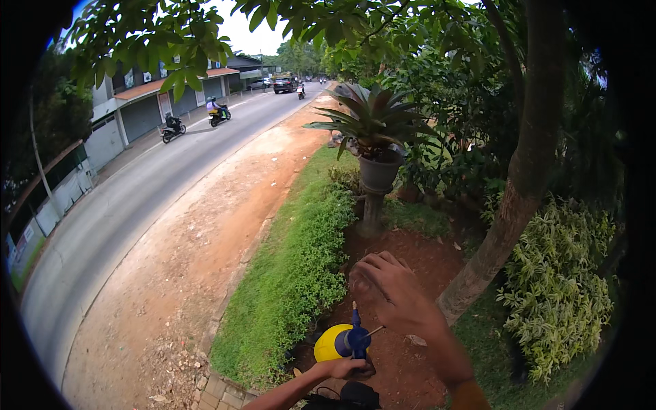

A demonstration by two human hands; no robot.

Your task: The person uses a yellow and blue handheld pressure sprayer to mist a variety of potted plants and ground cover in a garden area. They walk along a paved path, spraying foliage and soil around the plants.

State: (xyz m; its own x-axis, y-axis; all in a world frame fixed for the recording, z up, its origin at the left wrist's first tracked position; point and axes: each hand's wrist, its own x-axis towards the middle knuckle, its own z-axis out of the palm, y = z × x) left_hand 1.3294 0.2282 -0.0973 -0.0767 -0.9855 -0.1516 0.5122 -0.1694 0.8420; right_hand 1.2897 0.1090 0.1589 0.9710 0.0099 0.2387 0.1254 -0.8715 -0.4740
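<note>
My left hand (351,368) grips the blue handle of a hand pump sprayer low in front of me. The sprayer has a yellow tank (328,342), a blue head (357,338) and a brass-coloured nozzle (354,305) pointing away from me. A thin rod (377,330) runs from the head towards my right wrist, where its far end is hidden. My right hand (384,289) is raised above and to the right of the sprayer, slightly blurred. Its fingers are bent, and I cannot tell whether they hold anything. Reddish soil (410,256) lies beneath both hands.
A leaning tree trunk (492,251) stands close at right, beside a variegated shrub (558,292). Ahead, a potted bromeliad (380,171) tops a pedestal (372,210). A low green hedge (312,256) borders the left. Beyond a dirt verge (205,230), motorcycles (219,114) and cars use the road (128,189).
</note>
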